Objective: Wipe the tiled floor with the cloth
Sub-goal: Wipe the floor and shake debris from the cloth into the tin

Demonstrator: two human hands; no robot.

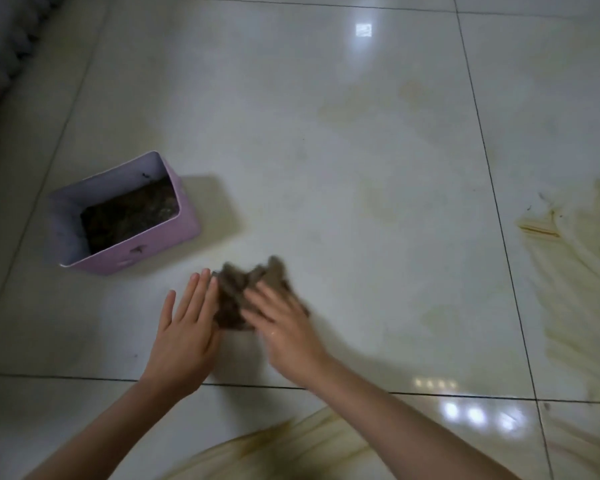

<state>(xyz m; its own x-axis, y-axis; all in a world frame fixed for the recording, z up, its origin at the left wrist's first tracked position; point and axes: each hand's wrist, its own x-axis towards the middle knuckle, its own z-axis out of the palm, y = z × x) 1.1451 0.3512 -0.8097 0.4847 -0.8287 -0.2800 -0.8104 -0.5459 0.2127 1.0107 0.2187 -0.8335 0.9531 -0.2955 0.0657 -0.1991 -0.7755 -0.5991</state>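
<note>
One brown cloth [238, 292] lies bunched on the glossy white tiled floor [291, 161], a little left of centre in the lower half of the frame, and two bare hands meet at it. The left hand [187, 327] is released and flat, its fingers straight and close together, its inner edge touching the left side of the cloth. The right hand [284, 327] is blurred; its fingers look stretched out and spread across the top of the cloth, resting on it rather than curled round it. Both forearms come up from the bottom edge of the frame. One lilac rectangular box [153, 247] stands open on the floor just up and left of the cloth, apart from it, with a dark brownish mass [129, 216] in its bottom. Dark grout lines [492, 188] mark off one large tile in the middle, on which the cloth and box sit. Three yellow-brown stained patches show: a streaky one [575, 271] at the right edge, another [291, 445] at the bottom centre between the forearms, and a faint one [378, 109] in the upper middle. One bright light reflection [363, 30] sits near the top, and a cluster of them [475, 414] at the lower right. A blurred dark grey shape [0, 53] fills the upper left corner.
</note>
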